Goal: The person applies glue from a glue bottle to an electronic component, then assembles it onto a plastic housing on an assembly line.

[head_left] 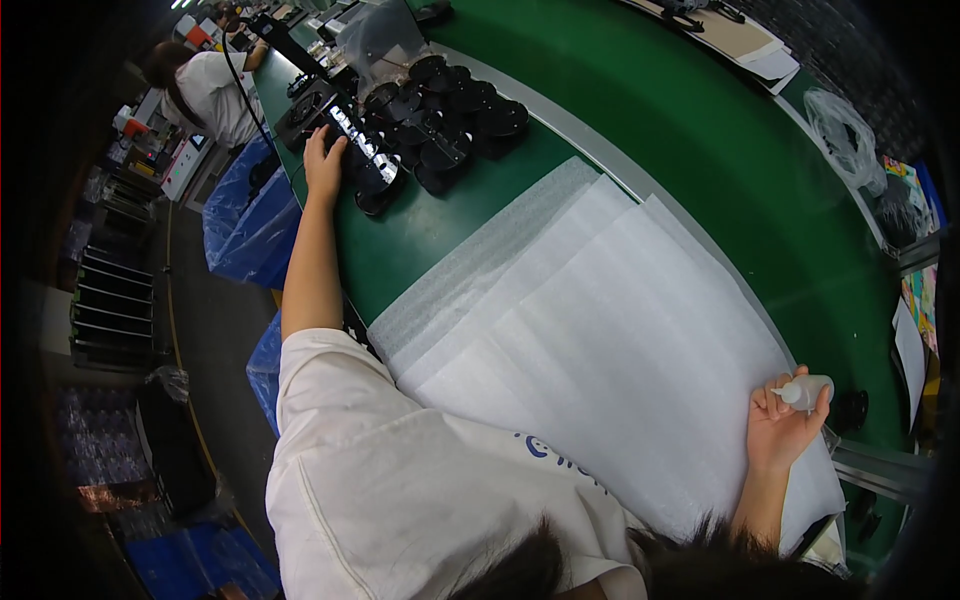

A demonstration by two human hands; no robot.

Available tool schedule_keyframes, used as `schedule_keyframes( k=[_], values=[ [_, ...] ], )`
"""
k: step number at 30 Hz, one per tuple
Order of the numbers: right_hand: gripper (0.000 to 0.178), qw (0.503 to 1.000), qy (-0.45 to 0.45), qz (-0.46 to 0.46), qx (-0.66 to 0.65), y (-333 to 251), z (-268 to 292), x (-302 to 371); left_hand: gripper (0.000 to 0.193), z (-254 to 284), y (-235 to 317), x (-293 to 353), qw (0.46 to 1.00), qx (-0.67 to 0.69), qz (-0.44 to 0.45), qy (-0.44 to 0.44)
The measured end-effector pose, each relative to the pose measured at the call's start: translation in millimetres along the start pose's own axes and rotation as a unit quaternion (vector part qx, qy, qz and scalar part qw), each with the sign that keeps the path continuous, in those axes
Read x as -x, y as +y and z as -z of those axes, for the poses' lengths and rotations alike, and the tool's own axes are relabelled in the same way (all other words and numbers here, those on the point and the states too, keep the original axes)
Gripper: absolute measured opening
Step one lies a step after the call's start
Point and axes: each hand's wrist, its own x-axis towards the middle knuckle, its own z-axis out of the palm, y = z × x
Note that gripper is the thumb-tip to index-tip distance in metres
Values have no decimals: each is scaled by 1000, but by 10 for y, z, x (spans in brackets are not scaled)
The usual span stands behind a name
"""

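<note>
My left arm stretches to the far left of the green table, where my left hand (324, 165) has its fingers extended and apart beside a glossy black strip-shaped part (362, 148) with bright reflections. Whether the fingertips touch it, I cannot tell. Right of it lies a heap of black rounded parts (440, 120). At the right, my right hand (785, 425) is closed around a small translucent white squeeze bottle (806, 392), its narrow nozzle pointing left. Between my hands, stacked white foam sheets (600, 350) cover the near part of the table.
A clear plastic bag (380, 40) stands behind the black parts. Bins lined with blue plastic (245, 215) stand left of the table. Another person (205, 90) sits farther left. Cardboard sheets (730, 40) and crumpled clear plastic (845, 140) lie along the far right side.
</note>
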Motion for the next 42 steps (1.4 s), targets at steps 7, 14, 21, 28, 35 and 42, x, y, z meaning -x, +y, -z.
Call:
schedule_keyframes(
  k=[7, 14, 21, 28, 35, 42],
  values=[
    [32, 1000, 8, -1, 8, 0, -16, -3, 44, 70, 134, 141, 997, 49, -18, -63],
    [32, 1000, 11, 2, 14, -2, -17, 0, 44, 17, 27, 41, 998, 21, 14, -55],
    [33, 1000, 7, 1, 8, 2, -8, -3, 50, -68, -262, -131, 995, -87, -11, -42],
    [33, 1000, 10, 5, 12, 2, -15, -8, 48, -32, -152, -107, 991, -126, -1, -44],
    [32, 1000, 13, 9, 20, 6, -13, -2, 45, -36, -68, -68, 995, -89, 4, -32],
    [33, 1000, 0, 7, 20, 3, -4, 0, 42, -38, -29, -98, 994, -109, -22, -12]
  ],
)
